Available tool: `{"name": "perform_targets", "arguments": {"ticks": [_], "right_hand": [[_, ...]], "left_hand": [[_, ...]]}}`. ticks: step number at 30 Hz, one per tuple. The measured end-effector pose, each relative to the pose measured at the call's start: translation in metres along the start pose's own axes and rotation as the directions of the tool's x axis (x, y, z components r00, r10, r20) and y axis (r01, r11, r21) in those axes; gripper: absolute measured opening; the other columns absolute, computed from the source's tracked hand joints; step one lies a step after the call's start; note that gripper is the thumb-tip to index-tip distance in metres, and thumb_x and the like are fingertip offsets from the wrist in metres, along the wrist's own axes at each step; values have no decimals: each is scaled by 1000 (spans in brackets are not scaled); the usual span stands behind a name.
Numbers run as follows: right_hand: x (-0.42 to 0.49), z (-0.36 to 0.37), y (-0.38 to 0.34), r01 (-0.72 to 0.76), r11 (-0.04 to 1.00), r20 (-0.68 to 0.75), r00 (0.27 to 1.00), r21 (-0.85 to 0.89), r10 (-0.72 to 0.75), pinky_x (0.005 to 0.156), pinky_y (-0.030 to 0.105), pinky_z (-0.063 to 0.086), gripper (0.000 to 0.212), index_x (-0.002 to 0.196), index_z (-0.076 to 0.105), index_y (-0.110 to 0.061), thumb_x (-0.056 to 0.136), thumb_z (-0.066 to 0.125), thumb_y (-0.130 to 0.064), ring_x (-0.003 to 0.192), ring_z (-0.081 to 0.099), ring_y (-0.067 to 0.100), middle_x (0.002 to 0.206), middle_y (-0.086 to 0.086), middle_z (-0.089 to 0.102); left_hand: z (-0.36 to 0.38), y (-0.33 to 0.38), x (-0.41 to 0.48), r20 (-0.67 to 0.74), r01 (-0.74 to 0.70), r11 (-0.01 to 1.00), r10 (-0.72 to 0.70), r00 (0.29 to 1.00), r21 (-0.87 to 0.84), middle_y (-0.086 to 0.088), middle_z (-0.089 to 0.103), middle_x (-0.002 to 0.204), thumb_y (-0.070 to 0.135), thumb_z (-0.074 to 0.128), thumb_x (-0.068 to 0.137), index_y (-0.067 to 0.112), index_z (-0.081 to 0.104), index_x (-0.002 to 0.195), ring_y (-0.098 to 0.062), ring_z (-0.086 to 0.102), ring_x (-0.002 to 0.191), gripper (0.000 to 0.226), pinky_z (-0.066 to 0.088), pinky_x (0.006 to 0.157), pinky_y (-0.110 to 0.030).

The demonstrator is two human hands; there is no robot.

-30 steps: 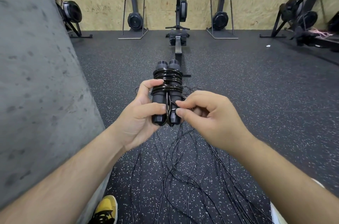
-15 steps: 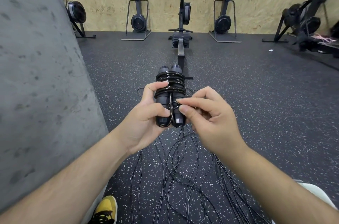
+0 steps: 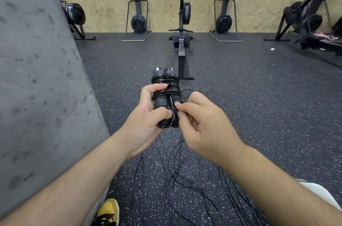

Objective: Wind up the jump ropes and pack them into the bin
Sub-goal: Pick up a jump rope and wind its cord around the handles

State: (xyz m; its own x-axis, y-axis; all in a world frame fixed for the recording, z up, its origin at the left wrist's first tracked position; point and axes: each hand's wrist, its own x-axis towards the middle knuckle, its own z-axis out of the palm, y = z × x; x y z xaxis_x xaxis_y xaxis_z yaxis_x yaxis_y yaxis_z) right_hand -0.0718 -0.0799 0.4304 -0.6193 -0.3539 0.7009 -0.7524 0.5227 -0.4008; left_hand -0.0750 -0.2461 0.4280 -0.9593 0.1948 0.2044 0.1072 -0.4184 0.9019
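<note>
Close before the rowing machine (image 3: 181,53), grips the wound jump rope (image 3: 165,85) in the left hand (image 3: 146,123), long axis pointing toward the machine. Pinches the cord tail (image 3: 173,114) with the right hand (image 3: 203,129) at the end away from the machine, perhaps for tucking.

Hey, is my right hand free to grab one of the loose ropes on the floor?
Probably not yet: the right hand pinches the wound jump rope that the left hand grips. The loose ropes lie uncovered below.
</note>
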Motion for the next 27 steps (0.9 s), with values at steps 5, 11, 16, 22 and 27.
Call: {"name": "perform_targets", "arguments": {"ticks": [5, 11, 16, 22, 27], "right_hand": [[-1, 1, 3, -245, 945, 7, 968, 217, 250, 61, 26, 43, 10, 81, 71, -13, 89, 64, -13, 61, 50, 12, 78, -8, 47], [-4, -5, 5, -242, 918, 53, 970, 313, 238, 62, 37, 51, 2, 90, 71, -11, 89, 70, -9, 65, 61, 23, 86, 0, 55], [-5, -7, 7, -153, 963, -3, 987, 220, 158, 68, 14, 41, 9, 98, 66, -12, 92, 64, -5, 74, 57, 6, 95, -7, 57], [-3, -3, 10, -308, 893, 41, 949, 330, 312, 70, 17, 41, 22, 94, 65, -23, 92, 64, -2, 70, 52, 9, 90, -8, 55], [0, -11, 5, -397, 799, 96, 912, 452, 399, 63, 17, 44, 27, 86, 67, -24, 91, 64, 3, 61, 49, 13, 85, -4, 54]], "left_hand": [[3, -3, 0, -7, 11, 999, -11, 1000, 39, -17, 65, 117, -7, 53, 73, 26, 47, 124, -24, 63, 98, 61, 57, 76, -33], [4, 1, 2, 16, 20, 999, -20, 1000, 37, -15, 67, 117, -1, 52, 79, 27, 48, 123, -24, 63, 100, 53, 57, 75, -33], [7, 0, 1, 68, 16, 999, -13, 998, -36, -12, 68, 116, -5, 48, 75, 27, 46, 124, -23, 61, 102, 59, 53, 83, -37], [9, -2, 2, 70, 24, 999, -23, 997, -22, -13, 65, 118, -6, 49, 72, 27, 46, 121, -23, 58, 100, 59, 48, 82, -39], [12, -4, 2, 94, 19, 1000, -17, 995, -23, -11, 65, 119, -4, 48, 74, 28, 46, 119, -23, 59, 103, 55, 51, 81, -38]]}}
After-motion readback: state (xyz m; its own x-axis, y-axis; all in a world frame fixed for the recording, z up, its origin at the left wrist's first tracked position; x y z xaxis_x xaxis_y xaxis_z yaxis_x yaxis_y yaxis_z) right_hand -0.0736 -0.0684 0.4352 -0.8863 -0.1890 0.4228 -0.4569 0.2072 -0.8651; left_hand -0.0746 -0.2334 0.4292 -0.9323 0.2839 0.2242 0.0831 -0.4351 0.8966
